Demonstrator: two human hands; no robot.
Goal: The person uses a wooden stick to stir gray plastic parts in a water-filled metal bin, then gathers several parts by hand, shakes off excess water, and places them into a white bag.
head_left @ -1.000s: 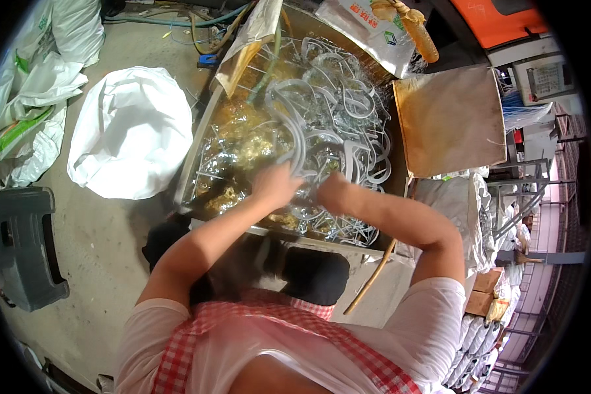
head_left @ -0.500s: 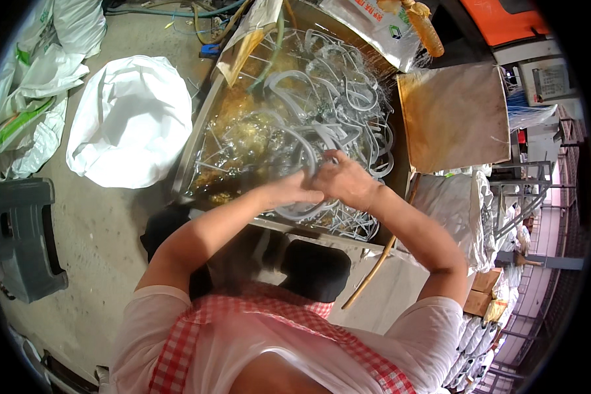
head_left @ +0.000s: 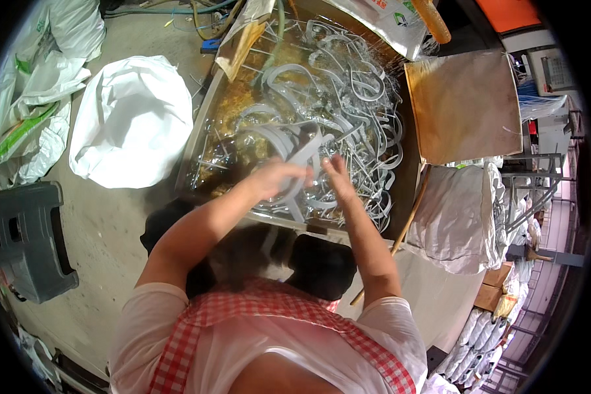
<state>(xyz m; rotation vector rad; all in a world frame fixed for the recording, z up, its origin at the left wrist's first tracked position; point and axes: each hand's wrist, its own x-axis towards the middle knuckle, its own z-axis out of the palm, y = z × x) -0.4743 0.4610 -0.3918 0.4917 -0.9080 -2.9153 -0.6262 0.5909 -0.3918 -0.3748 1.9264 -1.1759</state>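
My left hand [head_left: 274, 180] grips a curved, whitish translucent plastic strip [head_left: 303, 152] above a metal tub [head_left: 192, 146]. The strip's arc bends up and left, and one straight end hangs below my fingers. Just to its right is my right hand [head_left: 338, 178], slightly blurred, its fingers stretched out and apart, and I see nothing held in it. Under both hands, many similar curved strips [head_left: 368, 85] and thin plastic sticks [head_left: 368, 180] lie tangled in the tub's shallow, yellowish water [head_left: 233, 105].
Left of the tub stands an open white sack [head_left: 131, 125]. A grey plastic stool [head_left: 29, 240] is at the far left, near green-and-white bags [head_left: 33, 111]. On the right are a brown board [head_left: 465, 108], another white sack [head_left: 450, 217] and a wooden stick [head_left: 417, 203] leaning by the tub.
My hands were close together on the plastic; now they are apart. The left has moved slightly left with the strip, and the right has come away with its fingers opened.
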